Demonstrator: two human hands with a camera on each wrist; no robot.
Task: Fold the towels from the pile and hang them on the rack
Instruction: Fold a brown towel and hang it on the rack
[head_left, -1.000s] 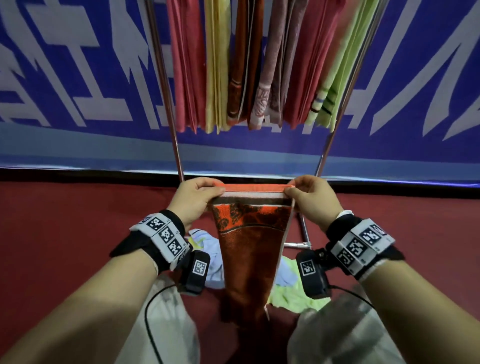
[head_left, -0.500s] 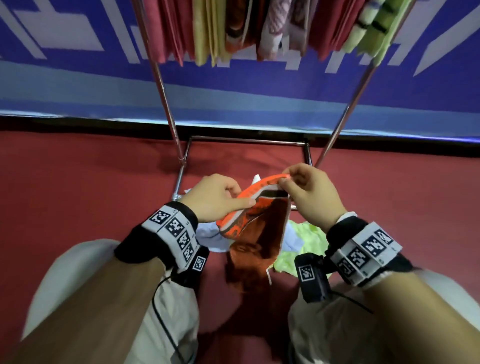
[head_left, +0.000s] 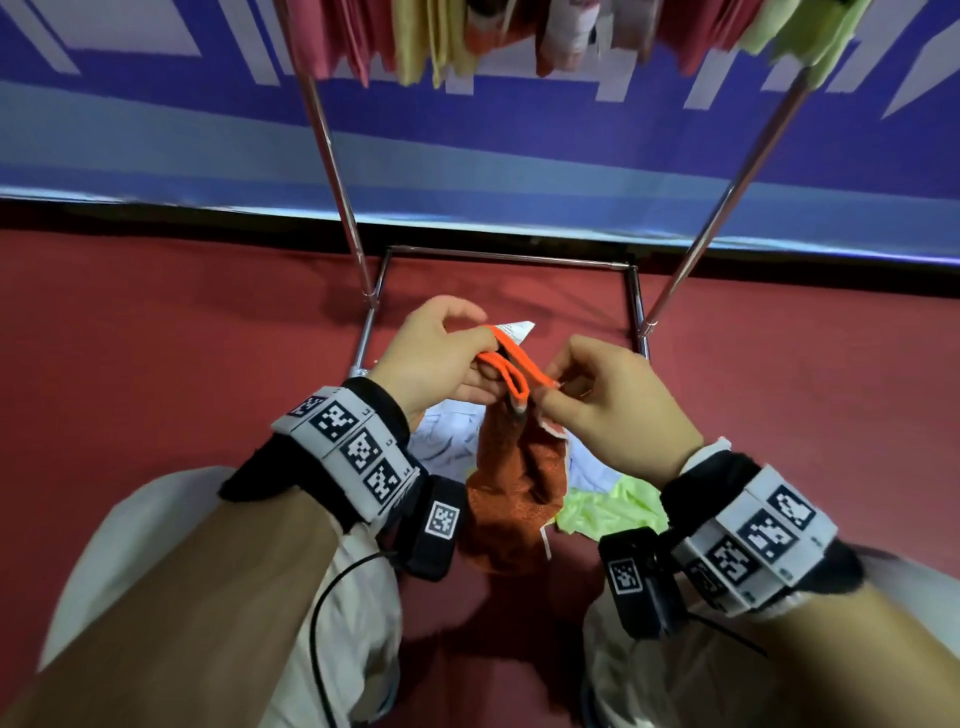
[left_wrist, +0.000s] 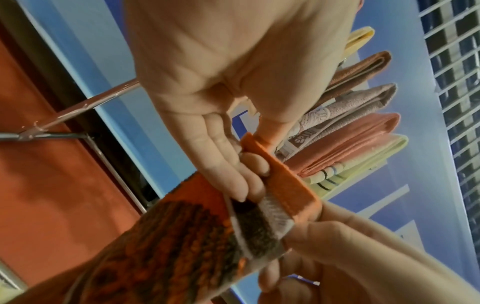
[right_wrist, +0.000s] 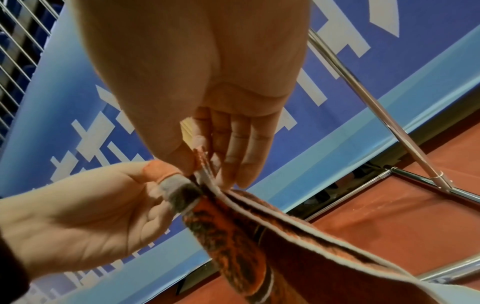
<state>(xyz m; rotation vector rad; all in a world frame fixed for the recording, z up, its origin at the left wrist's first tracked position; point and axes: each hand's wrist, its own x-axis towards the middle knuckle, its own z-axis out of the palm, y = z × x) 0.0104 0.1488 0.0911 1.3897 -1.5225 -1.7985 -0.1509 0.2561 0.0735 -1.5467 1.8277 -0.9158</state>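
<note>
Both the left hand (head_left: 431, 358) and right hand (head_left: 618, 415) are being pinched onto the orange towel (head_left: 514, 493), its top edge being doubled above the pile (head_left: 613, 512) by the rack (head_left: 332, 171).

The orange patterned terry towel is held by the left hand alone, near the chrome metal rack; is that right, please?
Not quite: both hands hold it. The left hand and the right hand each pinch the orange patterned terry towel by its hem, near the chrome metal rack, as the head view shows.
</note>
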